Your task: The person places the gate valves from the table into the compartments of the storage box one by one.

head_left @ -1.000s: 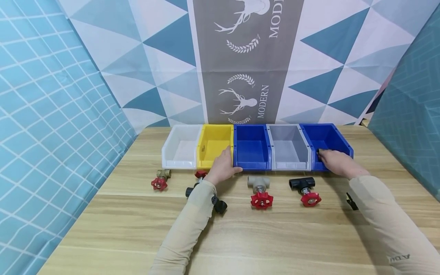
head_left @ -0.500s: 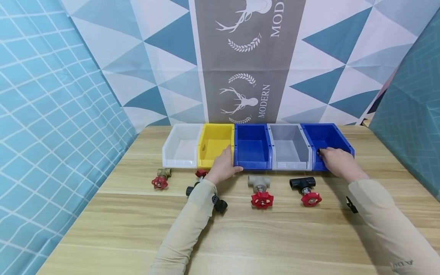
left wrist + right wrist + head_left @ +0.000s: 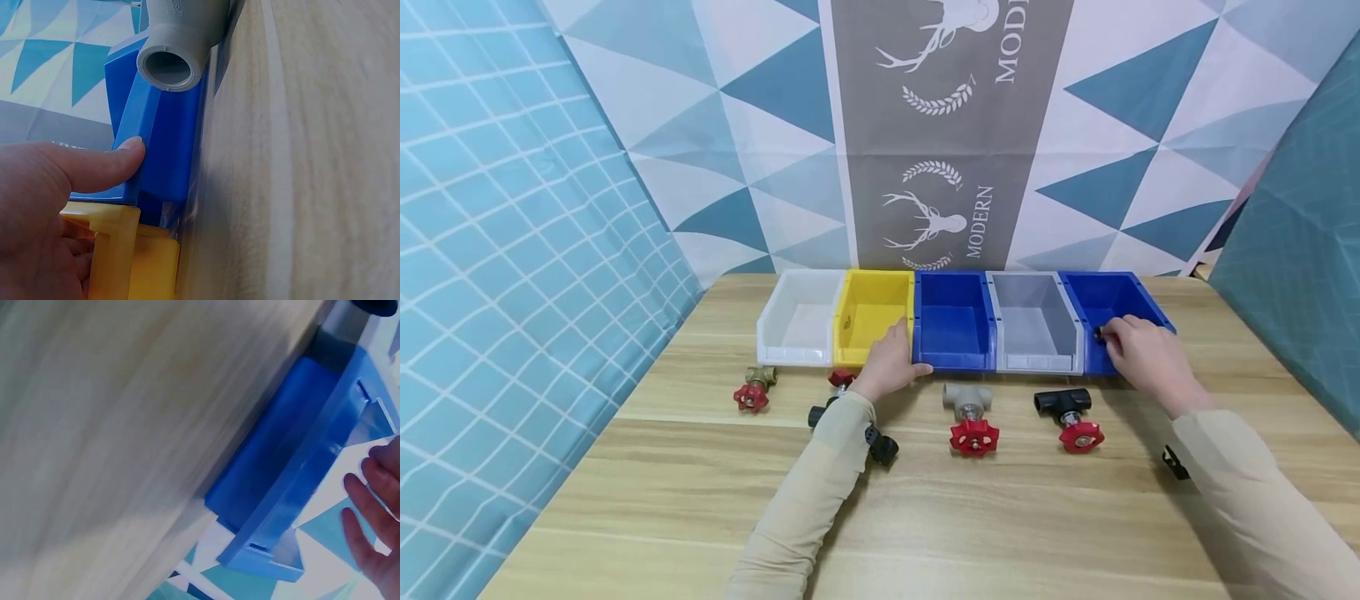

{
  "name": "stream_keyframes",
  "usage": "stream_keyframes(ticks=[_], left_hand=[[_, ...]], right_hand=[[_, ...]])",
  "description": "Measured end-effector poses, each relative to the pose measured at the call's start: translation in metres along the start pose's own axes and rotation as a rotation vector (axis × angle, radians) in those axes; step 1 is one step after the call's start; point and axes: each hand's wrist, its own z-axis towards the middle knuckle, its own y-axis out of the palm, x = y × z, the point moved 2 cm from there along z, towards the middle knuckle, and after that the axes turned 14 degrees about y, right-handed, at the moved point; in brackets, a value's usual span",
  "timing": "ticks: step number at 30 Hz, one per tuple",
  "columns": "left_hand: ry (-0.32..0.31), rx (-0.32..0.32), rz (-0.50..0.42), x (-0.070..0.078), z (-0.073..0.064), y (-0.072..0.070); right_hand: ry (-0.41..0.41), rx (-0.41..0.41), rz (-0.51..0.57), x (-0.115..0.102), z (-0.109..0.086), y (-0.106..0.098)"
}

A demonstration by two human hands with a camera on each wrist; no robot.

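In the head view my left hand (image 3: pixel 889 363) grips the adjoining side walls of the yellow bin (image 3: pixel 871 329) and middle blue bin (image 3: pixel 955 333). The left wrist view shows its thumb on the blue rim (image 3: pixel 140 144), its other fingers behind the yellow wall (image 3: pixel 112 250). My right hand (image 3: pixel 1146 354) is over the front of the far-right blue bin (image 3: pixel 1108 293), thumb and finger pinching a small black piece (image 3: pixel 1099 334), mostly hidden. The right wrist view shows several fingers (image 3: pixel 362 494) beyond the bin's rim (image 3: pixel 306 481); the black piece is hidden there.
A white bin (image 3: pixel 801 312) and a grey bin (image 3: pixel 1033 321) complete the row. In front lie a brass valve (image 3: pixel 756 387), a grey tee valve (image 3: pixel 972 417), a black tee valve (image 3: pixel 1070 417), black fittings (image 3: pixel 882 447) partly under the left sleeve, and a small black part (image 3: pixel 1175 462).
My right hand has drawn slightly up and back to the right, with the black piece at its fingertips. The left hand keeps its grip on the bin walls. The head view has shifted slightly.
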Motion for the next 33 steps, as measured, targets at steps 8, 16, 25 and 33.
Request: stream_keyframes(ticks=[8, 16, 25, 33], left_hand=[[-0.002, -0.009, 0.001, 0.001, 0.0, 0.0], [-0.002, -0.008, 0.005, 0.001, 0.0, 0.0], [0.001, -0.007, 0.014, 0.0, 0.001, 0.001], [-0.002, -0.009, 0.02, 0.0, 0.001, 0.001]], right_hand=[[-0.02, 0.034, 0.059, -0.019, -0.012, -0.007], [-0.028, -0.098, 0.064, -0.035, -0.018, -0.012], [-0.04, -0.257, 0.088, -0.052, -0.026, -0.011], [-0.019, -0.376, 0.051, -0.062, -0.033, -0.003]])
